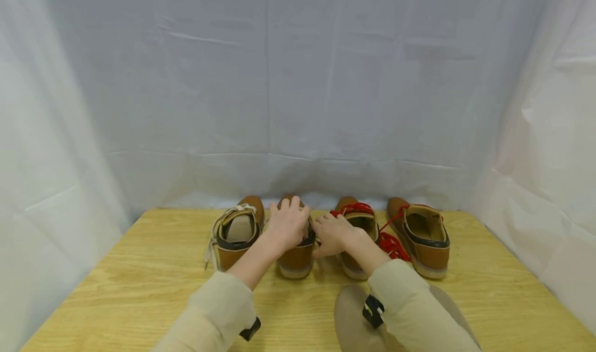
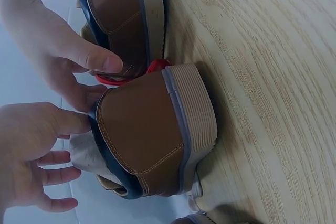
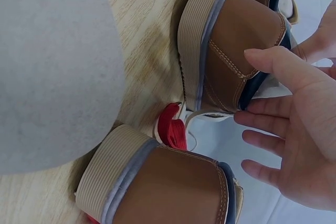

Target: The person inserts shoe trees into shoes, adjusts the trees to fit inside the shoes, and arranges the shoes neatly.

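A brown shoe [image 1: 296, 260] with a dark collar and pale ribbed sole stands on the wooden table, heel toward me, second from the left. Over its opening lies my left hand [image 1: 287, 222]; in the left wrist view that hand's fingers are spread loosely and its thumb is at the collar. My right hand [image 1: 332, 232] is at the shoe's right side. The right wrist view shows its thumb by the heel panel [image 3: 236, 40] and straight fingers with tips near the collar. Both hands hide much of the shoe's front.
To the left stands a brown shoe [image 1: 230, 259] with whitish laces. On the right are two brown shoes, one [image 1: 351, 269] nearer and one [image 1: 430, 259] farther, with red laces [image 1: 393, 246] between them. Beige rounded shapes [image 1: 351, 310] lie beneath my right sleeve. White cloth [image 1: 298, 108] hangs behind.
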The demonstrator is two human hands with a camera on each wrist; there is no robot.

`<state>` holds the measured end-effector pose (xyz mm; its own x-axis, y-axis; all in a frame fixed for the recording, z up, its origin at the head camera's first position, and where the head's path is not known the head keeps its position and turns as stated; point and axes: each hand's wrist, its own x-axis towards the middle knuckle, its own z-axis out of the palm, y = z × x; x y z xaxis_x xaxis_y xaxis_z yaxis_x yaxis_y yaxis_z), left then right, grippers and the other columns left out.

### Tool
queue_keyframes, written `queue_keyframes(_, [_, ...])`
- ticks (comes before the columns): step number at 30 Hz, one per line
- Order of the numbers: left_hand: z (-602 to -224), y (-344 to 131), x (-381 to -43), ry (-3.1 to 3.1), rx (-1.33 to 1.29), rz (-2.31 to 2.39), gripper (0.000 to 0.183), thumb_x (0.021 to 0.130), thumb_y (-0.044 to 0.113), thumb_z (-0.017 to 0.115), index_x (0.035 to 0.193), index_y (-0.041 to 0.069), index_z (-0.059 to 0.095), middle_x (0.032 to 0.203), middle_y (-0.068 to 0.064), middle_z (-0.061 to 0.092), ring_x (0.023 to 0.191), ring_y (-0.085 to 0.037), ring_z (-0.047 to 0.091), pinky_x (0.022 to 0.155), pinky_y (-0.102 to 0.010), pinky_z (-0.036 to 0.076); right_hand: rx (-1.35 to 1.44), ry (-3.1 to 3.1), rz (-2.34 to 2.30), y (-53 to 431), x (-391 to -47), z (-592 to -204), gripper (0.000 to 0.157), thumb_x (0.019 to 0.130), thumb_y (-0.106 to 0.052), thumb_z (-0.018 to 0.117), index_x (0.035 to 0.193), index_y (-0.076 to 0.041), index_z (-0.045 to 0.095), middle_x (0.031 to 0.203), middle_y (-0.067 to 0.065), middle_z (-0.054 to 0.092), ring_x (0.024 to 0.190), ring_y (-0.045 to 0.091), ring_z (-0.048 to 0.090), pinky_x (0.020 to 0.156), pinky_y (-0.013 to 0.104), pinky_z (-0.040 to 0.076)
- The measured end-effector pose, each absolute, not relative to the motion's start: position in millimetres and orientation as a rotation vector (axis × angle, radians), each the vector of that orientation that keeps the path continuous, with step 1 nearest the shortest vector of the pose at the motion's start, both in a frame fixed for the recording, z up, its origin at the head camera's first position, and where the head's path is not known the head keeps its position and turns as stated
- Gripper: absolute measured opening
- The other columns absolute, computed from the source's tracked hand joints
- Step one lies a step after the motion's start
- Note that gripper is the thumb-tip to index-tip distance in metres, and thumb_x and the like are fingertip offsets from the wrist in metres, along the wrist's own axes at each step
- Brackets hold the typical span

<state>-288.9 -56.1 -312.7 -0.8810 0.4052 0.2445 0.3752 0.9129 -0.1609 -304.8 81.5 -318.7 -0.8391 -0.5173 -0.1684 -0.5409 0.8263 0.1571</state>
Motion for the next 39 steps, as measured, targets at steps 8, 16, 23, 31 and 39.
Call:
queue_keyframes(8, [-314, -50, -289, -2.831, -0.517, 0.221, 0.044, 0.084, 0.028, 0.069, 0.122, 0.014, 0.055, 0.120, -0.014, 0.044, 0.106, -0.034, 0.047, 0.086, -0.057, 0.038, -0.858, 2.890, 0.292, 81, -305, -319, 0.072, 0.082, -0.050, 0.063, 0.138, -0.009, 0.043, 0.133, 0.006, 0.047, 0.126, 0.026, 0.038, 0.101, 0.047, 0.030])
queue_keyframes(16, [-315, -46, -290, -2.829, -0.487, 0.266, 0.041, 0.083, 0.027, 0.071, 0.118, 0.013, 0.056, 0.115, -0.012, 0.045, 0.102, -0.033, 0.048, 0.085, -0.056, 0.038, -0.853, 2.884, 0.292, 81, -306, -317, 0.072, 0.083, -0.047, 0.063, 0.140, -0.009, 0.041, 0.134, 0.006, 0.046, 0.127, 0.026, 0.036, 0.102, 0.047, 0.029])
queue_keyframes(23, [-316, -45, -288, -2.788, -0.498, 0.314, 0.038, 0.082, 0.030, 0.071, 0.113, 0.012, 0.058, 0.107, -0.011, 0.047, 0.097, -0.031, 0.050, 0.083, -0.056, 0.041, -0.854, 2.897, 0.348, 81, -305, -318, 0.066, 0.082, -0.048, 0.063, 0.134, -0.011, 0.048, 0.130, 0.005, 0.049, 0.125, 0.026, 0.039, 0.102, 0.048, 0.030])
queue_keyframes(31, [-317, -43, -287, -2.775, -0.480, 0.354, 0.033, 0.085, 0.028, 0.068, 0.112, 0.013, 0.059, 0.104, -0.010, 0.047, 0.093, -0.030, 0.050, 0.081, -0.055, 0.042, -0.854, 2.898, 0.382, 81, -304, -319, 0.065, 0.082, -0.049, 0.063, 0.133, -0.012, 0.048, 0.128, 0.004, 0.049, 0.122, 0.025, 0.040, 0.100, 0.047, 0.032])
queue_keyframes(39, [-316, -46, -287, -2.800, -0.479, 0.314, 0.033, 0.086, 0.025, 0.067, 0.115, 0.012, 0.058, 0.112, -0.013, 0.046, 0.098, -0.032, 0.049, 0.082, -0.055, 0.041, -0.844, 2.881, 0.267, 82, -306, -315, 0.072, 0.084, -0.045, 0.063, 0.142, -0.012, 0.039, 0.138, 0.005, 0.043, 0.131, 0.027, 0.032, 0.104, 0.051, 0.024])
